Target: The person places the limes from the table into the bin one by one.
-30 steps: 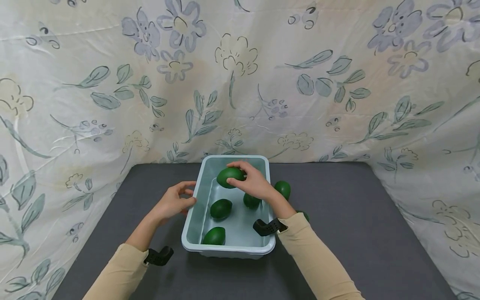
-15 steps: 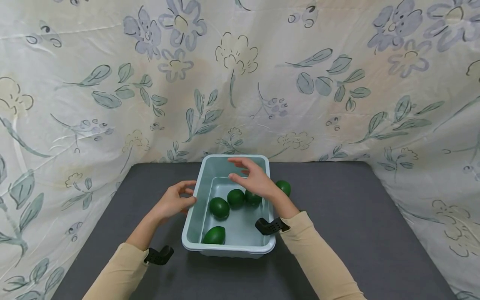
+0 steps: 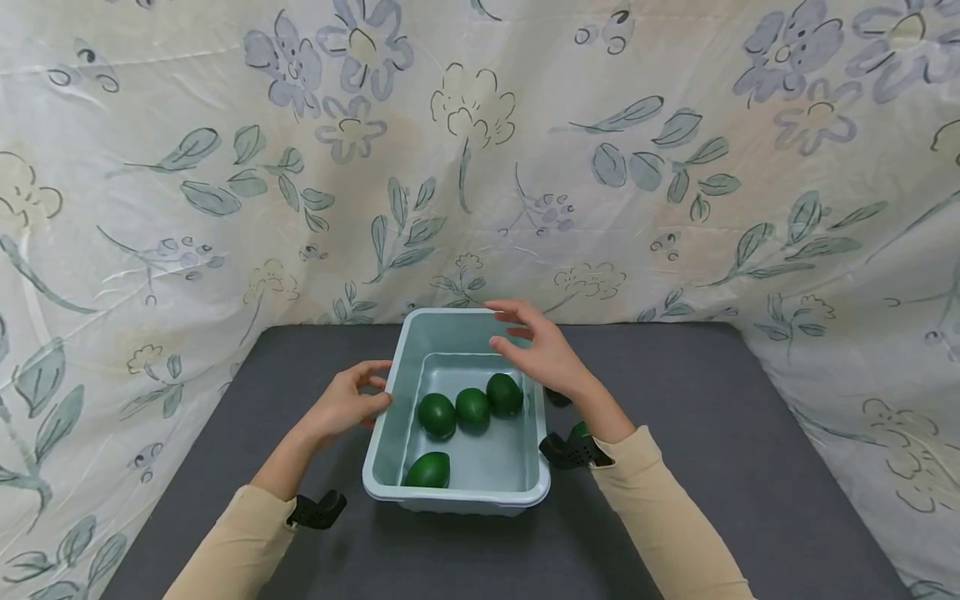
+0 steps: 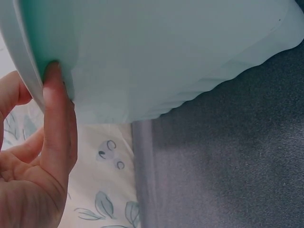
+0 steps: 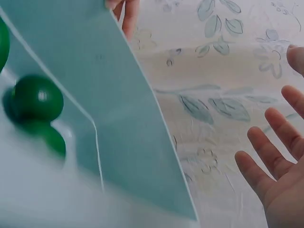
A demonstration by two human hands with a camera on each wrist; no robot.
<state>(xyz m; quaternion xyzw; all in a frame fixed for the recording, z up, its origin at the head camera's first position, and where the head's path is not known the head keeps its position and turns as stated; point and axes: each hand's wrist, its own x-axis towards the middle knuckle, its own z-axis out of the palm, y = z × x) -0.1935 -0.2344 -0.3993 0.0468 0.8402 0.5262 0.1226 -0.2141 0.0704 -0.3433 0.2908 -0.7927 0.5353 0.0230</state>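
Observation:
A pale blue-green plastic tub (image 3: 420, 333) holds several glossy, dark green, egg-shaped fruits like avocados. Three lie in a slanting row, including a middle one (image 3: 473, 410) and a right one (image 3: 505, 394); another (image 3: 428, 471) rests at the near left corner. My left hand (image 3: 347, 404) grips the tub's left rim; in the left wrist view a finger (image 4: 56, 109) bears on the outer wall under the lip. Above the far right rim, my right hand (image 3: 543, 350) holds nothing, its fingers (image 5: 266, 147) spread and loosely bent in the right wrist view.
Right of the tub, a bit of another green fruit (image 3: 580, 430) shows behind my right wrist, mostly hidden by the arm. Everything stands on a dark grey table (image 3: 712, 433). A flowered cloth (image 3: 480, 167) hangs behind and along both sides.
My right hand let go of a green fruit inside the tub, where it now sits in the row. That hand then moved right, over the rim. My left hand stayed put.

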